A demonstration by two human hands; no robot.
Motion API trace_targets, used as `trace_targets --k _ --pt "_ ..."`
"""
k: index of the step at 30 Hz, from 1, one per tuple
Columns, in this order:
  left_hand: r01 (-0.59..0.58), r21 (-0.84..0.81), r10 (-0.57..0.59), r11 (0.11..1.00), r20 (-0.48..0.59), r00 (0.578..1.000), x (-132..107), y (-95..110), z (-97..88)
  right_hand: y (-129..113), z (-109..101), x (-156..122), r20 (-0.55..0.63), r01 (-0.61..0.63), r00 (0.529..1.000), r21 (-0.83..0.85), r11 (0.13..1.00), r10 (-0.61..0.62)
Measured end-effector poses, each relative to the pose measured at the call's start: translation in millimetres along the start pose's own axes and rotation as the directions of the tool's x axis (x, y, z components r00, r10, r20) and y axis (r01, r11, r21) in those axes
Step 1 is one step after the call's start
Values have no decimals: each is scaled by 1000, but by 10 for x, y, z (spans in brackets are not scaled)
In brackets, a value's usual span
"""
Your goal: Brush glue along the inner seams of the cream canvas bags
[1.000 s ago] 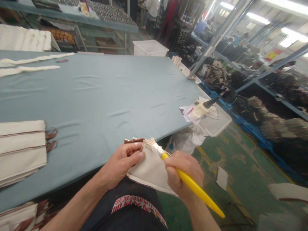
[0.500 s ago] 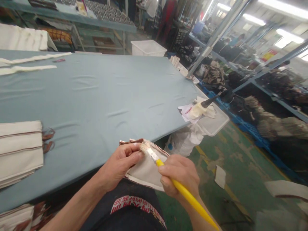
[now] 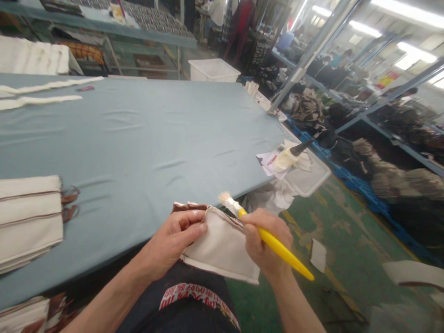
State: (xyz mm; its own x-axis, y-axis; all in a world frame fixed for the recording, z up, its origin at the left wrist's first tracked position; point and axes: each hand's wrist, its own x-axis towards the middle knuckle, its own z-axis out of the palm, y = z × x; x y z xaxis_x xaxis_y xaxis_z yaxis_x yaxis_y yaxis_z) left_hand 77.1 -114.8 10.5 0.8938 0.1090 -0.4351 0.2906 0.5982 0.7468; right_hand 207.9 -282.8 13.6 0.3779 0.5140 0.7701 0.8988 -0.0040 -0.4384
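Observation:
My left hand (image 3: pixel 178 233) pinches a cream fabric piece (image 3: pixel 224 245) with brown edging by its upper left part, thumb on the near face. The piece hangs over my lap at the table's front edge. In my right hand (image 3: pixel 268 238) is a yellow-handled brush (image 3: pixel 277 247), held around the handle near the ferrule. Its pale bristles point up and left, just above the fabric's top edge and apart from my left fingers. White residue coats the ferrule, and a white smear shows on a left fingertip.
The blue-grey covered table (image 3: pixel 166 129) spreads ahead. Stacked cream pieces (image 3: pixel 29 222) with brown loops lie at left. At the right corner stands a pale glue-like container (image 3: pixel 284 159) with a dark-handled tool. A white bin (image 3: pixel 213 69) stands beyond; scraps (image 3: pixel 318 255) lie on the green floor.
The brush has lifted off the fabric beside my left thumb and moved right and up with my right hand. More of the fabric's right side shows. My left hand stays in place.

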Motion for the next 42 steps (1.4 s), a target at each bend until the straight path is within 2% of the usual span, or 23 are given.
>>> trace_targets --k 4,6,10,14,18,21,23,26,28,31,34,38,42 --pt "13 -8 -13 1000 -17 1000 4 -9 -21 137 25 -133 -86 -164 984 -123 979 154" --pt "16 -8 -17 1000 -21 1000 8 -3 -27 155 115 -178 -78 -260 965 -162 952 250" --pt "21 17 -21 1000 19 1000 19 25 -46 119 331 -193 4 -400 915 -104 911 403" --pt "14 36 -15 999 4 1000 57 39 -75 70 427 -197 45 -406 911 -84 910 410" --pt "0 45 -1 999 17 1000 102 43 -112 125 427 -175 -36 -446 895 -93 890 445" --pt "-84 158 78 984 42 996 105 43 -162 222 387 -116 -116 -516 855 -115 849 505" --pt "-123 218 106 968 89 990 85 39 -200 281 352 -75 -146 -560 826 -120 820 544" --pt "-137 260 85 956 199 976 33 26 -246 337 319 -48 -160 -597 799 -97 797 579" --pt "-173 339 90 925 247 965 2 16 -260 362 330 -57 -158 -609 790 -85 789 592" --pt "-268 494 143 827 276 951 -23 7 -252 411 393 -85 -147 -627 775 -58 777 614" --pt "-325 562 179 761 300 937 -32 2 -225 469 464 -96 -129 -635 767 -10 772 629" --pt "-288 553 195 782 223 955 -48 -3 -245 428 452 -62 -171 -622 765 47 781 620" --pt "-246 582 235 775 96 967 -62 -26 -322 175 314 -19 -178 -572 784 163 804 595"
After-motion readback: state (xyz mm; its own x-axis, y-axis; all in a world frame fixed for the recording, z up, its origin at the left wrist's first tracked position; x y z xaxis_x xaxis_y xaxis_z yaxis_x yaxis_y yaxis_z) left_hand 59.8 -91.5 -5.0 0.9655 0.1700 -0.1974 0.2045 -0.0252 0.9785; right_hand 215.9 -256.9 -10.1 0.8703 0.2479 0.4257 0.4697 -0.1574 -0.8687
